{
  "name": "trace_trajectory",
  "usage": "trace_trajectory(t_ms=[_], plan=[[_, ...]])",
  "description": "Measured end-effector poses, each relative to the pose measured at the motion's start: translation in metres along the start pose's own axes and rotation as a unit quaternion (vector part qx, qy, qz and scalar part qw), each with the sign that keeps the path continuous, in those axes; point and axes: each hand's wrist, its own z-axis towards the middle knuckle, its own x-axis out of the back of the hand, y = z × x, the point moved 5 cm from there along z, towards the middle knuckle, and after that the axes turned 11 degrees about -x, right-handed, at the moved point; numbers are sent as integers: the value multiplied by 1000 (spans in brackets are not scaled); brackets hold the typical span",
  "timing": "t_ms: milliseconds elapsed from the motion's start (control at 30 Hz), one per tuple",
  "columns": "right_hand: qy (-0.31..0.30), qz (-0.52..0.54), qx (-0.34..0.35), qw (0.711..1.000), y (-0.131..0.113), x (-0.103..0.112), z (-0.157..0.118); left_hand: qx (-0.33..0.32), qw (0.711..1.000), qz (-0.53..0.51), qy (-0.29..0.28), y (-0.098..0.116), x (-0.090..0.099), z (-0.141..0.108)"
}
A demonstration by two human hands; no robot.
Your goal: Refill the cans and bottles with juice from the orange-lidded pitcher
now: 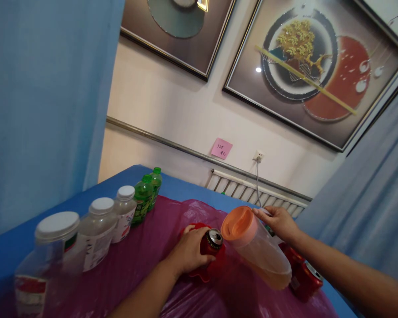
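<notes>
Our left hand (189,251) clasps the soda can (212,243), our right hand (280,223) grips the orange-lidded pitcher (260,254) — overtilting could cause spills.

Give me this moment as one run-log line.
left hand: gripping dark-red cylindrical metal can | right hand: holding translucent plastic pitcher with orange lid, tilted toward can | pitcher contents: amber liquid

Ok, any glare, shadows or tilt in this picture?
In the head view, the wall rail slopes down rightward, so the scene looks tilted; a white glare spot sits on the right framed artwork; the purple sheet darkens below the orange-lidded pitcher.
</notes>
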Motion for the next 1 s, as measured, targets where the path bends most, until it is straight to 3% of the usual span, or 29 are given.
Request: trace_trajectory(t_ms=[467, 1000], plan=[[-18, 5, -41, 999, 0, 0, -5, -1, 1000, -3, -2, 3, 1, 0], [-22, -24, -40, 999, 4, -2, -3, 4, 1000, -6, -9, 5, 0, 0]])
